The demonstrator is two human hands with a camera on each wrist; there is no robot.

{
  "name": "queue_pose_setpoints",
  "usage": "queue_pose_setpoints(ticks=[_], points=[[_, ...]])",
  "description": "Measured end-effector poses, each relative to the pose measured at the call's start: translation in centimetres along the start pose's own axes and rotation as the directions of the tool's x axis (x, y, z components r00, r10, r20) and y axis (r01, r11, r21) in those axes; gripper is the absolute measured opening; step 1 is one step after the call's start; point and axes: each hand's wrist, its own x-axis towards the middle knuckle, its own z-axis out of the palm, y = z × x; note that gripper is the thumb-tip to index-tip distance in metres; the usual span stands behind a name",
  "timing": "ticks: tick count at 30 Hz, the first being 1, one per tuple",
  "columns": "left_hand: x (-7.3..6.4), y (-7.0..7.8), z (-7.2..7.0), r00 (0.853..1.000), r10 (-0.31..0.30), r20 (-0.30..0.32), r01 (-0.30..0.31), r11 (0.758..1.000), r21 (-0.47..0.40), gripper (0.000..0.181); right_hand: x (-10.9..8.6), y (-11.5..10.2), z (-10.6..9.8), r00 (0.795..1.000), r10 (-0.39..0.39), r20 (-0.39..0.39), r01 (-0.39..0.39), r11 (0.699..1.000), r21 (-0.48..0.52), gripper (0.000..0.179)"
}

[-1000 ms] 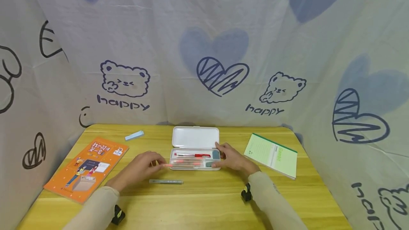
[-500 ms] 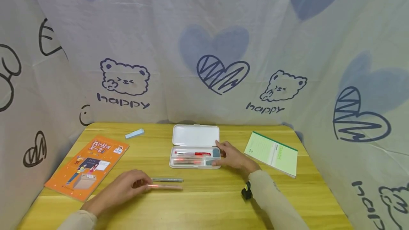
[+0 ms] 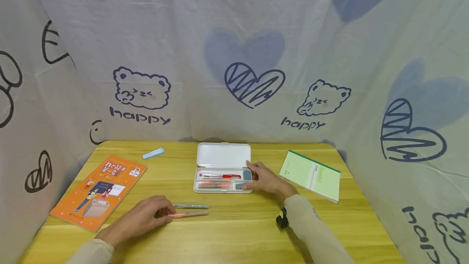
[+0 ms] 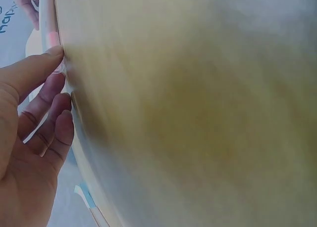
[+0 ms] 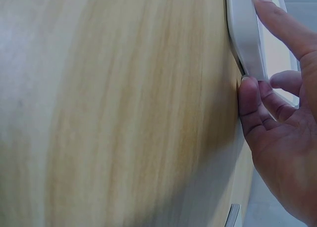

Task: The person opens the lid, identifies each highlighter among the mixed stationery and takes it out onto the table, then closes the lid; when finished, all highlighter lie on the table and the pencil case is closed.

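My left hand point(image 3: 146, 215) pinches the left end of a pinkish-orange pen point(image 3: 192, 214), which lies on or just above the table in front of a grey pen point(image 3: 192, 206). In the left wrist view, that pen point(image 4: 52, 19) extends from between thumb and fingers. My right hand point(image 3: 265, 179) grips the right end of a white pencil case point(image 3: 216, 192), its lid point(image 3: 223, 155) folded back. Inside are a red pen point(image 3: 227, 176), a reddish clear item point(image 3: 214, 185) and blue-grey blocks. The right wrist view has fingers against the case wall point(image 5: 245, 31).
An orange book point(image 3: 99, 194) lies on the left of the wooden table point(image 3: 234, 235). Behind it sits a small light-blue strip point(image 3: 153, 153). A green notebook point(image 3: 311, 176) is at the right. A patterned cloth point(image 3: 198, 105) hangs behind and beside the table.
My left hand has carried the pinkish-orange pen from the pencil case toward the front left, then lowered it slightly beside the grey pen. My right hand keeps its place on the case.
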Motion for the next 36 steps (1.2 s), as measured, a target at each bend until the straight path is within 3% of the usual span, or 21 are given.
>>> queue_pose_setpoints(ticks=[13,24,31,36], points=[[-0.1,-0.2,0.0,1.0,0.029,-0.002,-0.029,1.0,-0.006,0.016,0.0,0.0,0.0,1.0,0.004,0.0,-0.004,1.0,0.008,0.106],[0.3,-0.7,-0.6,1.0,-0.023,-0.02,0.022,0.998,-0.05,0.019,0.0,-0.1,0.0,1.0,0.012,-0.001,-0.012,1.0,-0.009,0.107],[1.3,-0.8,-1.0,0.995,-0.072,-0.063,0.072,0.997,0.003,0.017,0.0,-0.2,0.0,1.0,0.019,-0.011,-0.02,1.0,-0.007,0.107],[1.9,-1.0,-0.9,0.999,-0.029,-0.041,0.03,0.999,0.032,0.017,0.0,-0.2,0.0,1.0,0.016,-0.005,-0.016,1.0,-0.006,0.106]])
